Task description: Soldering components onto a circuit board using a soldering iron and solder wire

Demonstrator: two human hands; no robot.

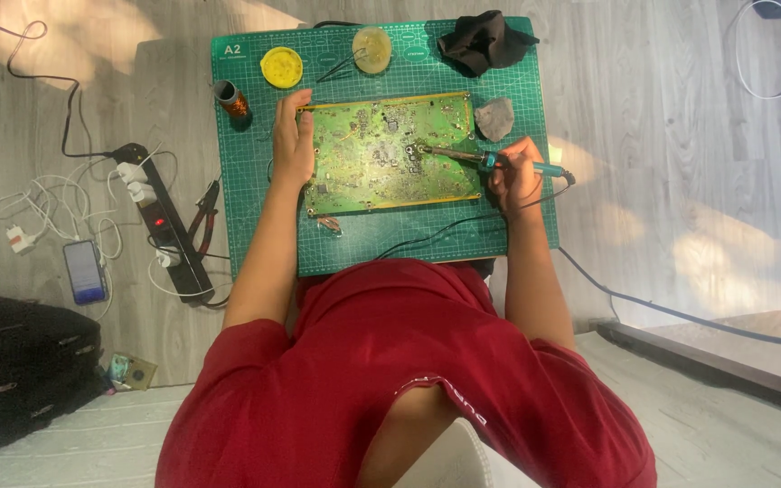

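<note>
Soldering iron (476, 159) gripped in right hand (514, 178), tip on circuit board (390, 152); left hand (293, 145) flat, fingers spread, on board's left edge.

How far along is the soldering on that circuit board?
Set up: circuit board lies flat on the green mat. In hand: left hand steadies its edge; right hand holds the soldering iron, tip on the board's middle. How many joints remain can't be told.

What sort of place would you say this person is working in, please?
Probably a makeshift electronics repair spot on a home floor: a cutting mat lies on wood-look flooring, with a circuit board, a soldering iron in the right hand, and a power strip.
</note>
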